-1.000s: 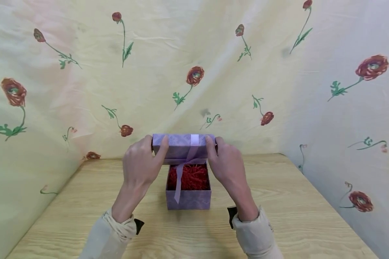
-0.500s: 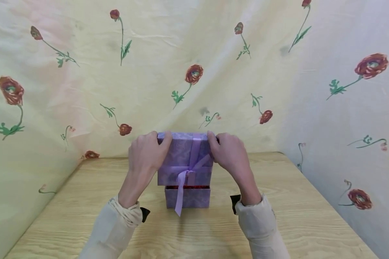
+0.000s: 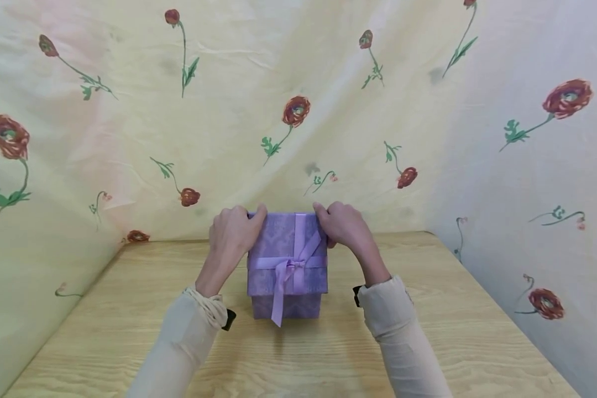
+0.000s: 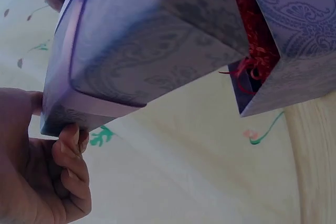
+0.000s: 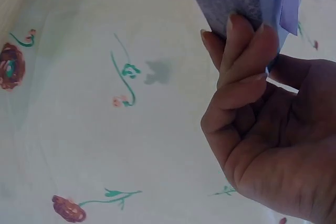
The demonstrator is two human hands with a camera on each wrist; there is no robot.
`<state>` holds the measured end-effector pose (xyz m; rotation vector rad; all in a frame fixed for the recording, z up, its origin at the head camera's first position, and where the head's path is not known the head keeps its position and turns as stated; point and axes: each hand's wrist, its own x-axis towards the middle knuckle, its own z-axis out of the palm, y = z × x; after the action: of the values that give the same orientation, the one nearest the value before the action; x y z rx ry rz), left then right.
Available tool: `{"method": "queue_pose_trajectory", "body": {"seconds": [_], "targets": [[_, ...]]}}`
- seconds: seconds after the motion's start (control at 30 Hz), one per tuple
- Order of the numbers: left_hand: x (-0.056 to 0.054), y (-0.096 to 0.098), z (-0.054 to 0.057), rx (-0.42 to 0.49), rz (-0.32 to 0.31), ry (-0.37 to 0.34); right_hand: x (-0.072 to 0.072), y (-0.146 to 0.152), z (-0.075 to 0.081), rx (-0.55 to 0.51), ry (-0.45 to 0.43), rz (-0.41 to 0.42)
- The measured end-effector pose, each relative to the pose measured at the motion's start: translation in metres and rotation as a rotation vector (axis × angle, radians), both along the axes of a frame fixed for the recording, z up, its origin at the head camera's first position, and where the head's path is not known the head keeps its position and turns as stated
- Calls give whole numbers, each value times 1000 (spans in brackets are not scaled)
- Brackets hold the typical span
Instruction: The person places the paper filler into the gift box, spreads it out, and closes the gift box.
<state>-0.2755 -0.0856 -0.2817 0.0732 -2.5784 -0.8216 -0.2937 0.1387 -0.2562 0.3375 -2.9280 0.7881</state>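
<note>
A purple patterned box lid [image 3: 273, 237] with a lilac ribbon [image 3: 298, 264] tied in a bow is tilted over the matching box base [image 3: 305, 307] on the table. My left hand [image 3: 234, 235] pinches the lid's far left corner, thumb on top and fingers curled against its side. At the far right corner, my right hand [image 3: 345, 226] grips the lid the same way. In the left wrist view the lid stands apart from the base at the far side, and red shredded paper [image 4: 257, 45] shows in the gap. One ribbon tail hangs down over the base's front.
The box stands on a light wood-grain table [image 3: 144, 331]. Behind and at both sides hangs a pale cloth [image 3: 229, 138] printed with red flowers. Both forearms in light sleeves [image 3: 179, 337] reach in from the front.
The lid has swung down and forward over the base, its top turning toward the camera and covering the red shredded paper in the head view. Both hands moved with it, keeping their hold.
</note>
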Motion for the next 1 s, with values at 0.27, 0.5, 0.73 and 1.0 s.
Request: {"method": "queue_pose_trajectory", "body": {"seconds": [0.27, 0.5, 0.73, 1.0], "targets": [[-21, 0, -17, 13, 9, -117, -27, 1, -18, -1, -85, 20], [-32, -1, -27, 12, -5, -182, -42, -1, -28, -3, -147, 32], [-43, -2, -30, -5, -25, -246, -54, -2, -32, -15, -214, 24], [-53, -2, -39, 14, -26, -291, -65, -3, -41, -22, -243, 19]]}}
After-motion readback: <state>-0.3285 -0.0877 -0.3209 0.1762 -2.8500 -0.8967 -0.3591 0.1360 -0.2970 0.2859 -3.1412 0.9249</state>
